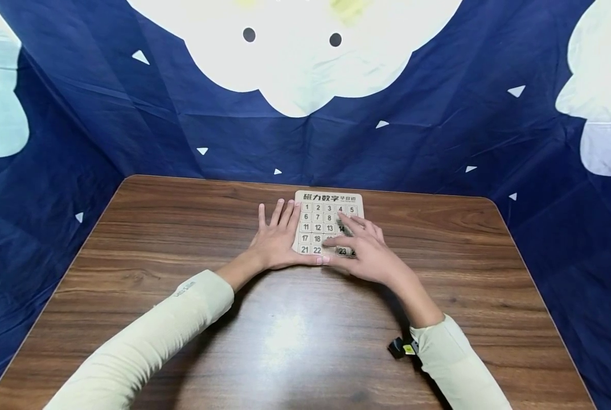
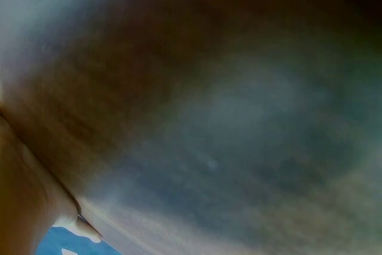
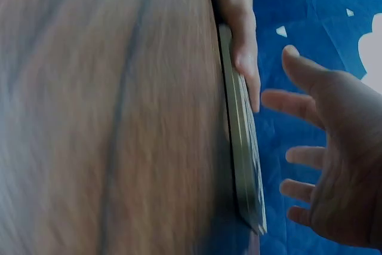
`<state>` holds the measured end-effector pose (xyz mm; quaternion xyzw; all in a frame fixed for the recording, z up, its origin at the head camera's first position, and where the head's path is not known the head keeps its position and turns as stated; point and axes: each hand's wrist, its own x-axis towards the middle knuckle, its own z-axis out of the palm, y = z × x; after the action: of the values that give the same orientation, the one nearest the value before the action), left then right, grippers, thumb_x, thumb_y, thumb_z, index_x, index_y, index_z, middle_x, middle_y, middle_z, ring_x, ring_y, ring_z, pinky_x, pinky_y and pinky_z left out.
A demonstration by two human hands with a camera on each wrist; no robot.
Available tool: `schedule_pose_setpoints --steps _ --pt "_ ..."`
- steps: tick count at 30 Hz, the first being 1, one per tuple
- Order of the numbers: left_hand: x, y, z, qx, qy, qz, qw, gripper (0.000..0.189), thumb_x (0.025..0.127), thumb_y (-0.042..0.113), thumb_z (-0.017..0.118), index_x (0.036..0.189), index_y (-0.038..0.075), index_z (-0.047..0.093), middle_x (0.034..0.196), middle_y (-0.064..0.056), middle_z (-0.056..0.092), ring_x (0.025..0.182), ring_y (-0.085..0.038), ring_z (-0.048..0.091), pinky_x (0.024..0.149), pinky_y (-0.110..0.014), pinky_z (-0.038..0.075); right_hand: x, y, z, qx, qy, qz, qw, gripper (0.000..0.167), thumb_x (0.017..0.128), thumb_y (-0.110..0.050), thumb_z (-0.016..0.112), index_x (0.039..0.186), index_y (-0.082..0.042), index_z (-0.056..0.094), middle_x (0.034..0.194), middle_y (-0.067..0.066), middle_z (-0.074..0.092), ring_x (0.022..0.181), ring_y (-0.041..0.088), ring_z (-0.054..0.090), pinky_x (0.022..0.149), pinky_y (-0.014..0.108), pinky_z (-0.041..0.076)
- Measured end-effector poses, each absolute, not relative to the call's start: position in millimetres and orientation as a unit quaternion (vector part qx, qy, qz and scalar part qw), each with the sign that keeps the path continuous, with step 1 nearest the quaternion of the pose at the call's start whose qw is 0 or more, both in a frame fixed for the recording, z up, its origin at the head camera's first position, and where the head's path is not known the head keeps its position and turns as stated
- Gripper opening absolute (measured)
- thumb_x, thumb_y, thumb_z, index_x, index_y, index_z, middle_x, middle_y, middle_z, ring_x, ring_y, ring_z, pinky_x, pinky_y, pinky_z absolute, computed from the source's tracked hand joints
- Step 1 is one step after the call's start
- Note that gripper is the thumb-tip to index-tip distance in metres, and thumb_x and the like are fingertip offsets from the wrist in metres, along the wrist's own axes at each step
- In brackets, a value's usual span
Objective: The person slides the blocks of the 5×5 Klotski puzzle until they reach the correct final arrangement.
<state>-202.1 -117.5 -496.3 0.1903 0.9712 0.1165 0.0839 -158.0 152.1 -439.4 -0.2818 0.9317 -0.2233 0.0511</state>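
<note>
A pale number puzzle board with rows of numbered square tiles lies flat on the wooden table. Along its left side rests my left hand, fingers straight and spread, the thumb stretched along the near edge. My right hand is over the right part of the board with fingers spread and slightly bent, hiding several tiles; its thumb tip meets the left thumb in the head view. From the side, in the right wrist view, the right hand shows raised above the board, while the left hand touches its edge.
The brown wooden table stretches around the board. Behind it hangs a dark blue cloth with white cloud shapes. A small black device sits at the right sleeve. The left wrist view is mostly blurred.
</note>
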Motion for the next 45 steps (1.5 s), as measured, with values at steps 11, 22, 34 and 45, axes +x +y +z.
schedule_pose_setpoints --steps 11,22,34,45 --pt "-201 -117 -495 0.191 0.971 0.120 0.082 0.156 0.079 0.105 0.060 0.181 0.011 -0.010 0.191 -0.015 -0.008 0.178 -0.038 -0.013 0.134 -0.073 -0.025 -155 162 -440 -0.267 0.938 -0.210 0.071 0.040 0.102 -0.060 0.077 0.132 -0.036 0.086 0.186 0.014 0.034 0.169 0.050 0.029 0.131 0.075 0.023" --pt "-200 -119 -496 0.202 0.968 0.126 0.073 0.155 0.078 0.106 0.057 0.182 0.008 -0.005 0.191 -0.018 -0.002 0.179 -0.041 -0.010 0.134 -0.075 -0.023 -163 145 -443 -0.291 0.926 -0.232 0.069 0.045 0.105 -0.059 0.073 0.143 -0.034 0.080 0.188 0.014 0.029 0.169 0.051 0.029 0.132 0.079 0.023" --pt "-201 -119 -494 0.199 0.969 0.125 0.079 0.156 0.078 0.102 0.063 0.182 0.008 -0.006 0.191 -0.018 -0.002 0.178 -0.041 -0.010 0.134 -0.074 -0.024 -162 142 -446 -0.302 0.927 -0.199 0.098 0.047 0.109 -0.065 0.065 0.149 -0.042 0.075 0.190 0.011 0.023 0.174 0.051 0.019 0.135 0.079 0.017" --pt "-201 -118 -495 0.195 0.970 0.120 0.077 0.155 0.078 0.104 0.060 0.182 0.010 -0.007 0.192 -0.016 -0.003 0.179 -0.039 -0.010 0.135 -0.075 -0.022 -166 142 -443 -0.296 0.923 -0.231 0.086 0.047 0.107 -0.060 0.070 0.147 -0.036 0.077 0.189 0.013 0.027 0.172 0.052 0.024 0.134 0.079 0.018"
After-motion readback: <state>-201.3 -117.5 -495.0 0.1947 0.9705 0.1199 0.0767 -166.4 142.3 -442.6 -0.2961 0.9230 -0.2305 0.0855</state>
